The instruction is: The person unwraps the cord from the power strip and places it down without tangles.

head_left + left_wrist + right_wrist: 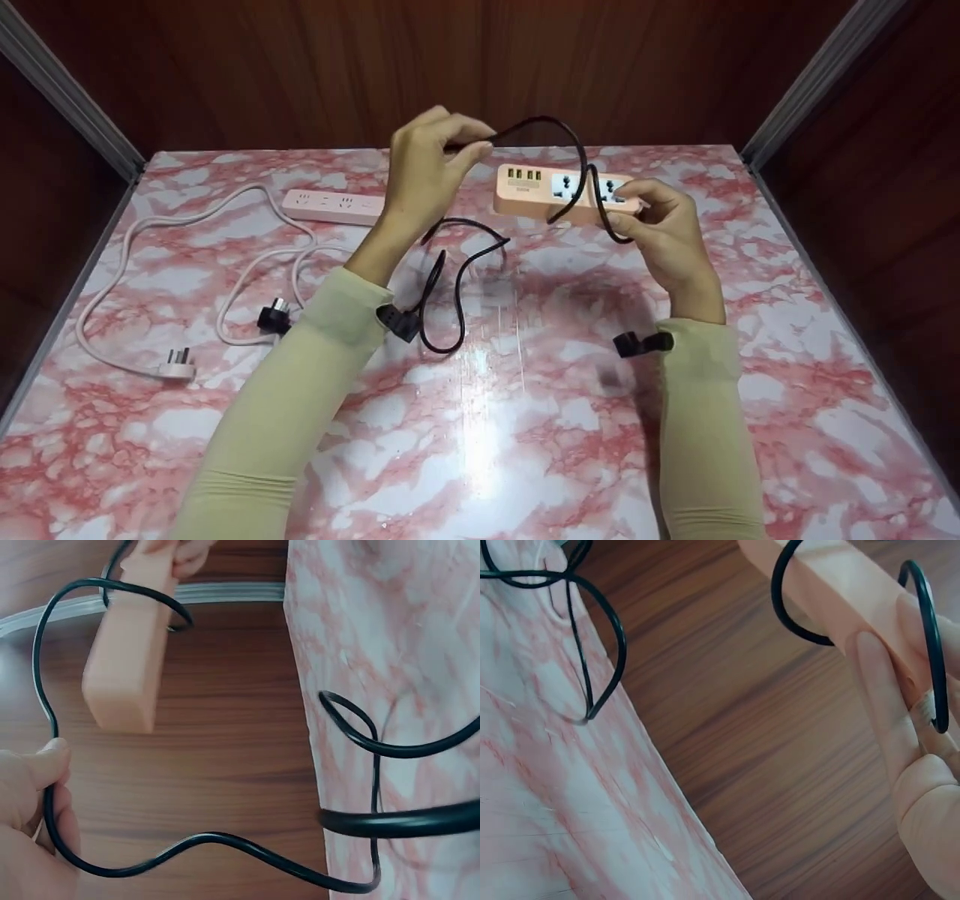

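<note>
My right hand [667, 232] grips the right end of a peach power strip [529, 196], holding it up near the table's back edge with its sockets and USB ports facing me. Black cord [541, 118] is looped around the strip's body; in the left wrist view one turn of the cord [112, 583] crosses over it. To the left of the strip, my left hand [426, 161] pinches that cord between thumb and fingers, as the left wrist view shows. The rest of the cord hangs down behind the left wrist in loose bends. A black plug [274, 319] lies left of the left forearm.
A pink power strip [330, 207] lies at the back left, partly hidden by the left hand. Its white cord [126, 240] curves across the left side to a white plug [177, 369]. Dark wooden panels [600, 67] enclose the marbled table [570, 465] at back and sides.
</note>
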Motion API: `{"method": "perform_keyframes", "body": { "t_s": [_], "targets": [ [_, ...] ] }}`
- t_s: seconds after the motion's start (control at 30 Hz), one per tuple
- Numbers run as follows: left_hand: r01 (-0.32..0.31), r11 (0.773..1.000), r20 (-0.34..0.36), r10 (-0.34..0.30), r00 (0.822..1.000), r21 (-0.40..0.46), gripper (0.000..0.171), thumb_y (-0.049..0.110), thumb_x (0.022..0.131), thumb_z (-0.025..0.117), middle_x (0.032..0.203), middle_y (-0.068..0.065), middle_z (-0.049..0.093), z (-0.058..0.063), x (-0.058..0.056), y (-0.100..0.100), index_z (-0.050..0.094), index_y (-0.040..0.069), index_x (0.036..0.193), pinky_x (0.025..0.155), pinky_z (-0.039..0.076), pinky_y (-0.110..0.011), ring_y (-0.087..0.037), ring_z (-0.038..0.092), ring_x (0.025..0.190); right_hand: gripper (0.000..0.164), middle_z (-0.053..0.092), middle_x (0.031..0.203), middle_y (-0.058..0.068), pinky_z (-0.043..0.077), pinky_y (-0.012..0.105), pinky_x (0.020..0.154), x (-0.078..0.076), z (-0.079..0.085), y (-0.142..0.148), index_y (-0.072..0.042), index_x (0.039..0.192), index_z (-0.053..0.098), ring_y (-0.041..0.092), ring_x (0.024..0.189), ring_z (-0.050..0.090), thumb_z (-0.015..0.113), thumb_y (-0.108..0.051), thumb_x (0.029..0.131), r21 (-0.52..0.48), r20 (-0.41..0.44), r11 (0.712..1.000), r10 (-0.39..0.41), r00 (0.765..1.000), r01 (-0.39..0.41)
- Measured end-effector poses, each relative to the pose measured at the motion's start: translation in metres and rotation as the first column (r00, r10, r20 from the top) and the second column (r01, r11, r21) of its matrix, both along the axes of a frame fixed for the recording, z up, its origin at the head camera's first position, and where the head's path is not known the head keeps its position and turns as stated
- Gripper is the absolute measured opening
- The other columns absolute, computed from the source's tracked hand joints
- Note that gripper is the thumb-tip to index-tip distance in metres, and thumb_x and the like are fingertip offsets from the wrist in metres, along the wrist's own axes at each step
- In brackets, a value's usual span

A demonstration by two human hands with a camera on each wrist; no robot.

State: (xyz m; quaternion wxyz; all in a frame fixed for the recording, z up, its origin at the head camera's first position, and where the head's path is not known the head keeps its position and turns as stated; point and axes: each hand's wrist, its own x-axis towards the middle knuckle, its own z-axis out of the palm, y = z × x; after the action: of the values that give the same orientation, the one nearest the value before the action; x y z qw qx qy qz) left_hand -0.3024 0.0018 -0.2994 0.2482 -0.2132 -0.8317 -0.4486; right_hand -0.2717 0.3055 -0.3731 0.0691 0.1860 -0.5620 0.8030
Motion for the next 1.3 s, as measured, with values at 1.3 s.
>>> {"method": "perform_keyframes", "body": {
  "t_s": [1.3],
  "targets": [
    [0.225, 0.814, -0.226, -0.395, 0.890, -0.535, 0.011, 0.017, 0.083, 0.077, 0.092, 0.006, 0.070, -0.053, 0.060, -0.039, 0.078, 0.020, 0.094, 0.068, 0.039, -0.032, -0.022, 0.044, 0.080, 0.027, 0.065, 0.095, 0.016, 0.054, 0.029, 0.070, -0.005, 0.000, -0.001, 0.011, 0.101, 0.065, 0.024, 0.083, 0.064, 0.074, 0.016, 0.075, -0.011, -0.008, 0.993, -0.116, 0.993, 0.115]
  ]
}}
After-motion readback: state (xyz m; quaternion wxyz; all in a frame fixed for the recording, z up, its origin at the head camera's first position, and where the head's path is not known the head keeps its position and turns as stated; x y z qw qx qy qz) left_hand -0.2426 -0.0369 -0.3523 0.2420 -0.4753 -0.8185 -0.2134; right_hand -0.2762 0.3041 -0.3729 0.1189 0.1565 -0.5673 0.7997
